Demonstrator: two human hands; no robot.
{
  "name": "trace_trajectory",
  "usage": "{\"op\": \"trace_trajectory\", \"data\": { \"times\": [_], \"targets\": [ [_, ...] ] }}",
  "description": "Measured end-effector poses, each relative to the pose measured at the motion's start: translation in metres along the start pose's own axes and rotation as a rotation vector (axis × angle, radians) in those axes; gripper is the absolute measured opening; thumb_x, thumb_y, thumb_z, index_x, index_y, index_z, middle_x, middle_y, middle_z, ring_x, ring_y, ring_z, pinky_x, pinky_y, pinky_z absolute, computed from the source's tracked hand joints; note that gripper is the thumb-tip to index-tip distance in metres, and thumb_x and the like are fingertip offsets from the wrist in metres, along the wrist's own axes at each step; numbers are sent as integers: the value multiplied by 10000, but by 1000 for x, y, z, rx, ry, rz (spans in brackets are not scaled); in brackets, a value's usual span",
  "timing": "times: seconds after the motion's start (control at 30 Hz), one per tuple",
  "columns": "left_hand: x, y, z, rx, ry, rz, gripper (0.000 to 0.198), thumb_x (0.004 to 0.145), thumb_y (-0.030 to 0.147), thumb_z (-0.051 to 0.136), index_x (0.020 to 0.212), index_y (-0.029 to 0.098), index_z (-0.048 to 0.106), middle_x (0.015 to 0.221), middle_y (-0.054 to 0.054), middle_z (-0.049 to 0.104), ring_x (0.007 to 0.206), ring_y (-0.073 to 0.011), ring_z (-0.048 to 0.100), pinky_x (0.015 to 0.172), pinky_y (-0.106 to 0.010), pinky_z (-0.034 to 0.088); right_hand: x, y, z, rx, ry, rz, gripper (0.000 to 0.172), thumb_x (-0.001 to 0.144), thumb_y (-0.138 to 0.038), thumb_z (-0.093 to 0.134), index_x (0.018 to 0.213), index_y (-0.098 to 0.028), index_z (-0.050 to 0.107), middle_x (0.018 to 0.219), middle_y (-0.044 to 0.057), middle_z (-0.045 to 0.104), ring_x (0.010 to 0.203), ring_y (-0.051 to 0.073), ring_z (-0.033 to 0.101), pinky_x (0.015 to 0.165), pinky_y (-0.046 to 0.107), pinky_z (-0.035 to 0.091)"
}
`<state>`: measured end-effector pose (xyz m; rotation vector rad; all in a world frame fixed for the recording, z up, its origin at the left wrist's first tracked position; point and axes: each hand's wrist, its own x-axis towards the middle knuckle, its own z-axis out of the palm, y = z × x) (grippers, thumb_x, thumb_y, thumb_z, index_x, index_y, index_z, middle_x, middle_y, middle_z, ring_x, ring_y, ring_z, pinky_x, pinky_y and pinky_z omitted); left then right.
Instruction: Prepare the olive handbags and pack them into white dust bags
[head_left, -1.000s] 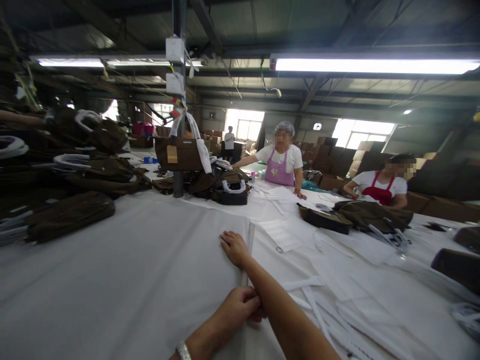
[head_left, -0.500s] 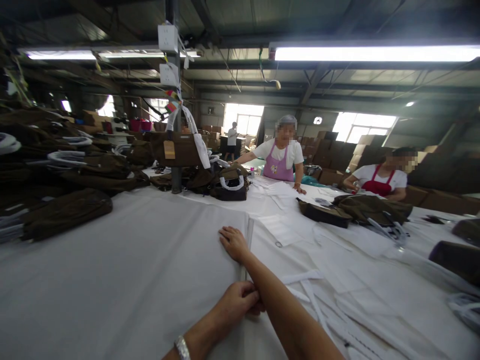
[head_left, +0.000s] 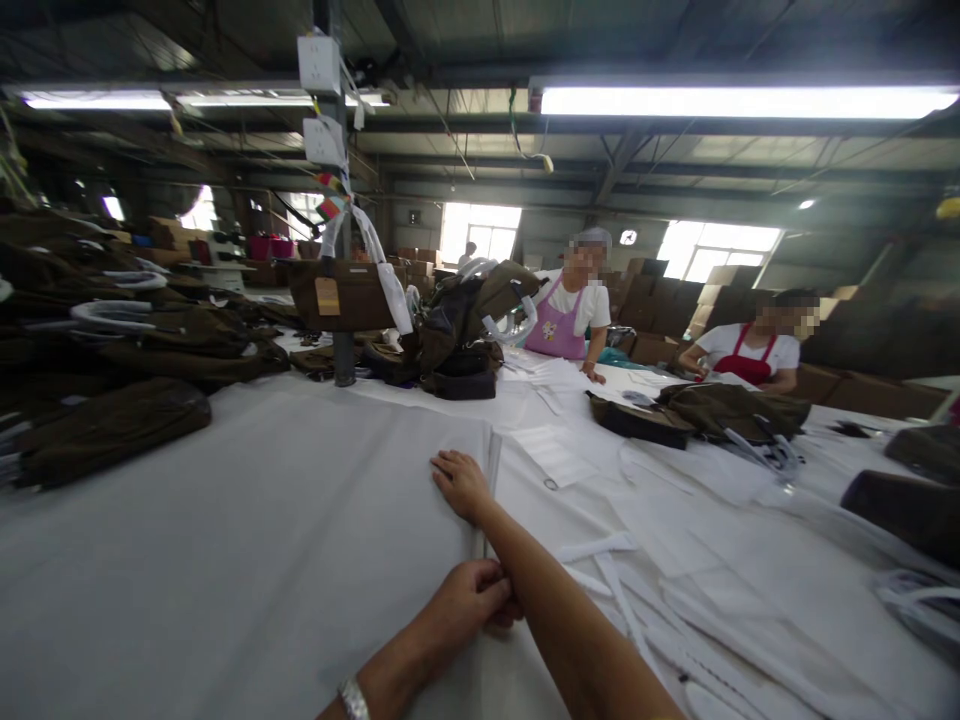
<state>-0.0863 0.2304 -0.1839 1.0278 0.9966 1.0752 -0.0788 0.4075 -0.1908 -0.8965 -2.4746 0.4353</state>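
Note:
A large white sheet (head_left: 247,540) covers the left part of the table, its edge running away from me near the middle. My right hand (head_left: 461,485) lies flat on the sheet by that edge, fingers spread and pointing left. Nearer to me, my left hand (head_left: 480,600), with a silvery band on its wrist, is closed at the same edge, beside my right forearm. Its fingers are curled and partly hidden, and what they grip is too hidden to make out.
Dark bags (head_left: 112,420) are heaped at the left, others (head_left: 735,410) at the right. A post (head_left: 343,355) stands behind the sheet, with a hanging bag (head_left: 341,297). White strips (head_left: 622,590) lie right of my arm. Two people (head_left: 559,315) (head_left: 750,350) are across the table.
The person in the purple apron has raised a dark bag above the pile by the post. The view has shifted slightly right. My hands keep nearly the same place on the sheet.

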Motion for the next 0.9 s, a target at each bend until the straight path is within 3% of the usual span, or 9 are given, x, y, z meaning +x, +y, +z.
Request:
{"op": "trace_trajectory", "data": {
  "times": [0.23,0.4,0.57,0.67,0.77,0.9],
  "targets": [
    [0,0,0,0,9,-14,504,711,578,769,860,99,719,823,-110,730,769,-219,677,735,-322,501,0,-2,-3,11,-22,-2,366,980,-354,575,1311,-198,581,1458,108,508,1357,301,457,1133,587,328],
    [-5,8,1,-11,26,-40,563,708,585,774,1022,122,713,971,-121,735,866,-220,688,800,-322,527,-28,-2,-42,24,-169,-14,342,971,-341,597,1275,-185,602,1397,110,566,1281,276,539,1084,547,414],
    [-7,14,0,40,-23,-61,518,715,576,776,972,128,743,944,-104,738,870,-218,678,800,-307,533,-119,-15,-115,48,-392,22,277,948,-301,584,1171,-212,721,1117,57,760,1026,241,704,936,380,528],
    [-7,13,-1,104,-66,-62,500,695,569,794,912,120,765,920,-103,747,846,-222,681,793,-298,531,-188,-35,-160,77,-424,65,309,921,-288,577,1183,-263,738,1050,11,787,928,222,735,839,277,537],
    [-6,11,-5,157,-61,-68,579,669,617,791,992,137,756,1002,-105,750,912,-251,692,854,-325,535,-248,-49,-203,80,-294,148,320,924,-295,574,1196,-239,733,1111,32,772,976,204,723,866,242,517],
    [-4,13,-11,208,-43,-81,650,692,666,746,1093,155,720,1081,-101,737,1001,-259,676,935,-335,514,-313,-47,-263,-8,-2,353,441,1010,-329,404,1155,-68,728,1053,162,765,906,237,713,816,305,527]
  ]
}}
